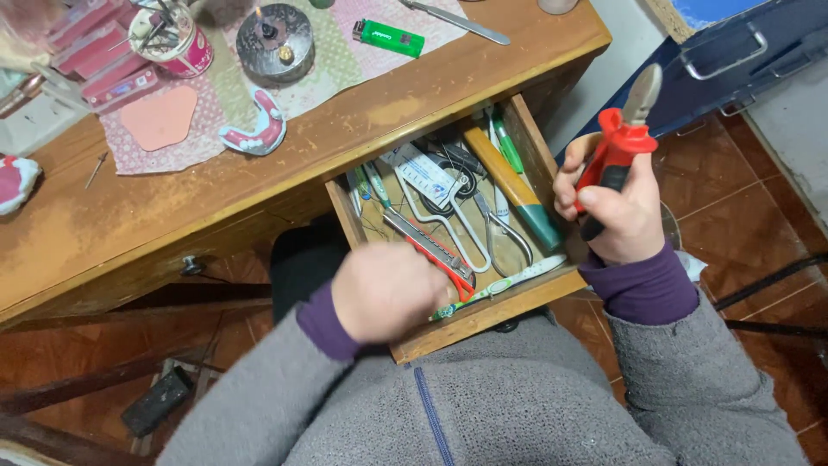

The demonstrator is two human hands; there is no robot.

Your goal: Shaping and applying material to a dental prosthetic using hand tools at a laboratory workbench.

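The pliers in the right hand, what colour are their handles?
Red and black handles on the pliers, held in the right hand; the head view shows them best.

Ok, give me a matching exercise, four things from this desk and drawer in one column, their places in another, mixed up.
1. pliers
2. lighter
3. utility knife
4. denture model

A. on the desk edge, just left of the drawer
B. in the right hand
C. on the cloth at the desk's back
D. in the open drawer, by the left hand

Pairs: 1-B, 2-C, 3-D, 4-A
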